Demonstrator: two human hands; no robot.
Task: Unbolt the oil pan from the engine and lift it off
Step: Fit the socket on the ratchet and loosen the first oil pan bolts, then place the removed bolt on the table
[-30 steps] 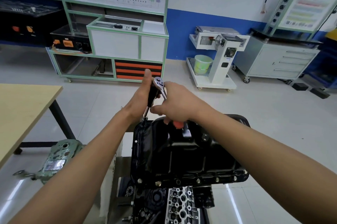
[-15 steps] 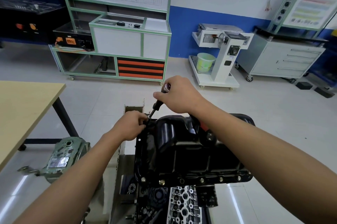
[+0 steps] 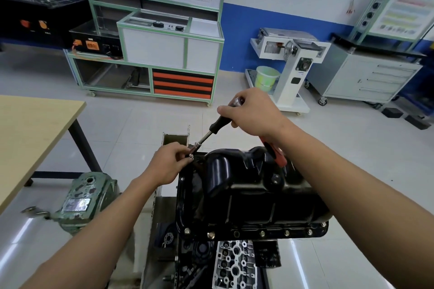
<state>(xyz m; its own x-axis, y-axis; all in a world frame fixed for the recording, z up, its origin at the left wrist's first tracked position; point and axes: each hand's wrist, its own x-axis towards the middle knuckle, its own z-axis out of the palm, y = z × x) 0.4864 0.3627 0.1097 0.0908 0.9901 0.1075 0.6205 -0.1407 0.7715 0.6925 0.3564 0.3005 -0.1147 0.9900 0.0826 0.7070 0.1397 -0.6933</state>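
A glossy black oil pan (image 3: 246, 190) sits bolted on top of the upturned engine (image 3: 232, 263), with a row of bolts along its near flange (image 3: 260, 233). My right hand (image 3: 253, 112) grips the head of a ratchet wrench (image 3: 217, 125); its red-and-black handle (image 3: 273, 151) sticks out below my wrist. The extension bar slants down-left to the pan's far left corner. There my left hand (image 3: 170, 163) pinches the socket end (image 3: 191, 154) of the extension, just above the flange.
A wooden-topped table (image 3: 30, 129) stands at the left, with a green metal housing (image 3: 82, 197) on the floor beside it. Green-framed training cabinets (image 3: 169, 53), a white stand with a green bucket (image 3: 266, 77) and a grey drawer cart (image 3: 366, 77) line the far wall.
My left hand slid down from the ratchet head to the socket end at the pan's corner. My right hand moved up over the ratchet head and the tool tilted down-left.
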